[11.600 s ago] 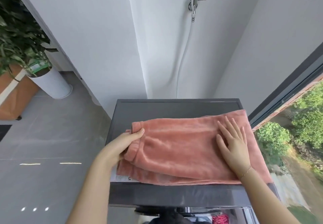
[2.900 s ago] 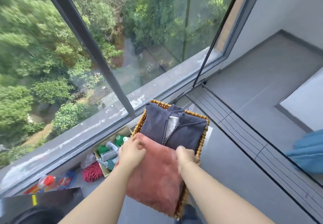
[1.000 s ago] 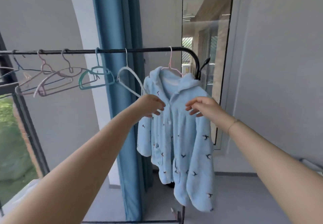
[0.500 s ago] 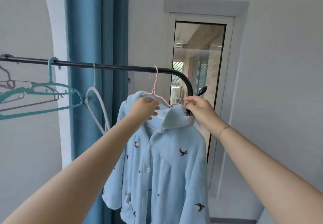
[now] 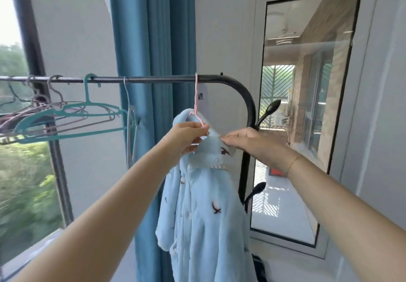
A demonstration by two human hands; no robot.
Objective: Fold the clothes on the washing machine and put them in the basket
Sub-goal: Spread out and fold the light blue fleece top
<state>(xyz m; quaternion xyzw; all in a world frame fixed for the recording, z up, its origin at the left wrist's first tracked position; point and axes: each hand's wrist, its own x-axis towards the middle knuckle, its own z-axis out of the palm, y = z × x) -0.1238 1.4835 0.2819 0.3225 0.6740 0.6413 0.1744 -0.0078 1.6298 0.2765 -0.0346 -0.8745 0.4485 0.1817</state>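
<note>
A: Where is the light-blue fleece jacket (image 5: 204, 211) found?
B: On a pink hanger (image 5: 196, 103), near the black rail's (image 5: 153, 80) right end.
A: The hands?
B: The hanger is gripped by the left hand (image 5: 186, 136); the collar is pinched by the right hand (image 5: 248, 143).

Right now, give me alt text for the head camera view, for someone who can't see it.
Two bare hands work at the collar of a light blue jacket hanging from a black rail: the left hand pinches the pink hanger, the right hand pinches the collar. Empty hangers hang further left.
</note>
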